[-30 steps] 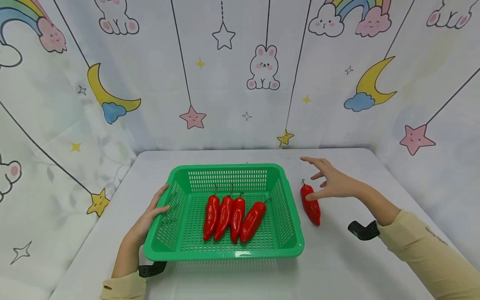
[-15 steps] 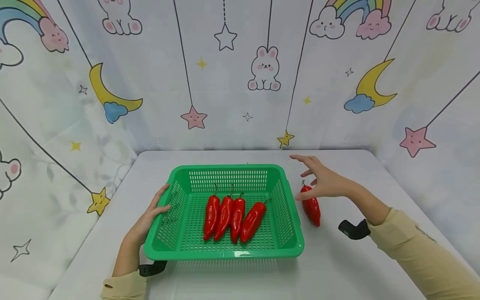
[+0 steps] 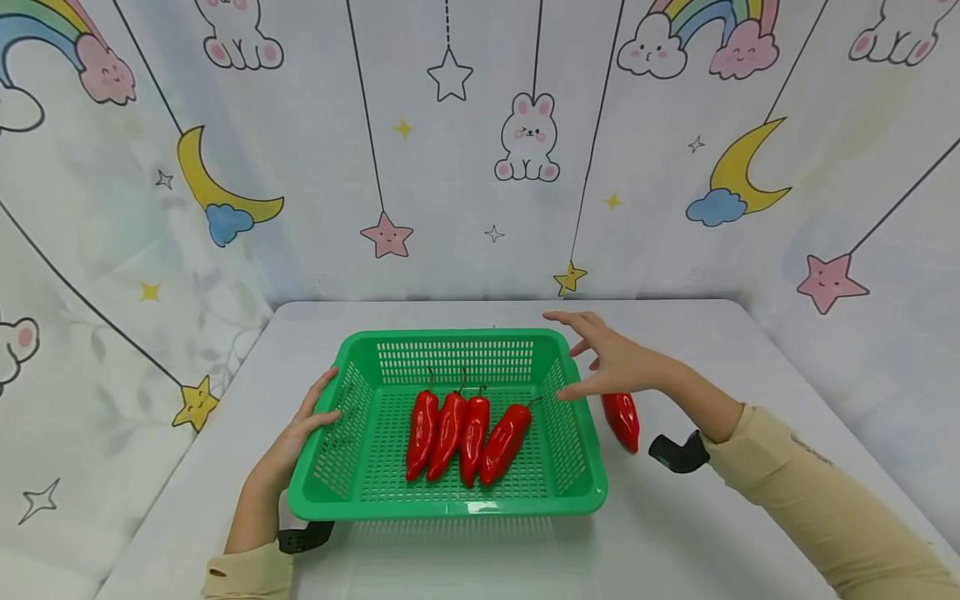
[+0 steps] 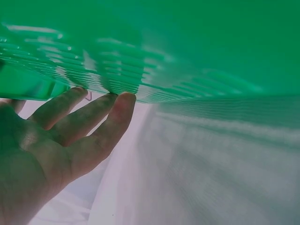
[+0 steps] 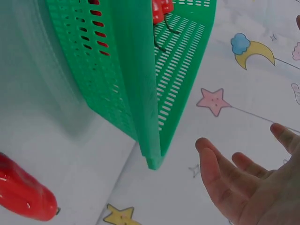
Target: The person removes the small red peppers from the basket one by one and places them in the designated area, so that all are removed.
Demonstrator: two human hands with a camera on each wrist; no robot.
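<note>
A green plastic basket (image 3: 465, 510) holds several red peppers (image 3: 472, 437), lying side by side with their stems away from me. My left hand (image 3: 288, 442) grips its left rim, thumb over the edge; in the left wrist view its fingers (image 4: 110, 124) lie against the slatted outer wall. With fingers spread and nothing held, my right hand (image 3: 618, 360) hovers over the basket's right rim. One more red pepper (image 3: 621, 422) lies on the table outside that side, its stem end hidden behind the right hand. The right wrist view shows this pepper (image 5: 26, 192) low at left.
The white table (image 3: 697, 517) carries the basket and ends at a cloth backdrop (image 3: 450, 258) printed with stars, moons and bunnies. That cloth also covers both sides. A black strap (image 3: 678, 454) is at the right wrist, another (image 3: 303, 537) at the left.
My right hand has moved left, from over the loose pepper to over the basket's right rim. The left hand, basket and peppers have stayed in place.
</note>
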